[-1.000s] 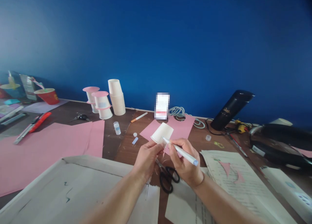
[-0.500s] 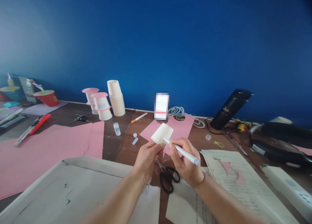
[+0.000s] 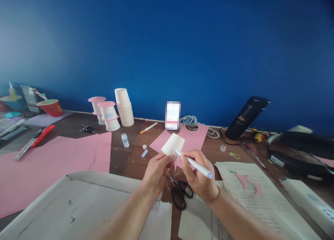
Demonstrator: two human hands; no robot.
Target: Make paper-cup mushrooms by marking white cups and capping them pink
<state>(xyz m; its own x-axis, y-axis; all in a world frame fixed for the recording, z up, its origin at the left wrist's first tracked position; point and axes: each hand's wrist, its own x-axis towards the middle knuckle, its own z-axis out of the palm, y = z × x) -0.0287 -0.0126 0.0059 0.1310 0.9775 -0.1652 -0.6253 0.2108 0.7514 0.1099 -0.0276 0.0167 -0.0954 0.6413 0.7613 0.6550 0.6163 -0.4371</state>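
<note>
Cluttered table (image 3: 125, 160): hands grip paper cup (image 3: 172, 144) and pen (image 3: 194, 164) above scissors (image 3: 180, 193), beside pink paper (image 3: 52, 163).

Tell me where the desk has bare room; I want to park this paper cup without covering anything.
Bare wood shows between the big pink sheet and the small pink sheet, though a glue bottle and cap bits dot it. More lies behind the big pink sheet, beside the keys. Under the hands it is crowded: scissors, printed papers, cardboard.
</note>
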